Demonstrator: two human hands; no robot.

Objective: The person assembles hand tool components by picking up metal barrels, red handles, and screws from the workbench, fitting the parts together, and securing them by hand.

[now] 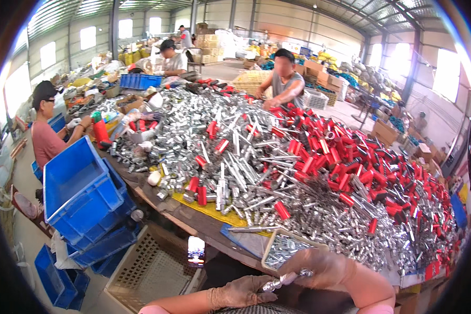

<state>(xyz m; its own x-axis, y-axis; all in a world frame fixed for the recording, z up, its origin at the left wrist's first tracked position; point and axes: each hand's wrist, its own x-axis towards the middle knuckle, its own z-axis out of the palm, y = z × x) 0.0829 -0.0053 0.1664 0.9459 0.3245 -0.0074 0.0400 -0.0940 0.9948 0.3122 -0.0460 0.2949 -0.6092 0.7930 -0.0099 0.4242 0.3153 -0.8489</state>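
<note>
Both my hands wear thin brownish gloves and meet at the table's near edge. My left hand [246,291] is closed, its fingertips round a small shiny chrome metal fitting [273,285]. My right hand [319,267] curls over the fitting's other end; I cannot tell whether it is one piece or two. Just beyond them stands a pale plastic box [267,257] holding many small silver screws or pins [285,247]. A great heap of chrome sockets and rods [235,172] covers the table, with many red-sleeved metal parts [345,178] on its right side.
Stacked blue crates [83,193] stand at the left, and a beige slatted crate [146,267] sits below the table edge. A lit phone [196,251] is near my left hand. Several people work around the heap, one in a pink shirt [48,138] at left.
</note>
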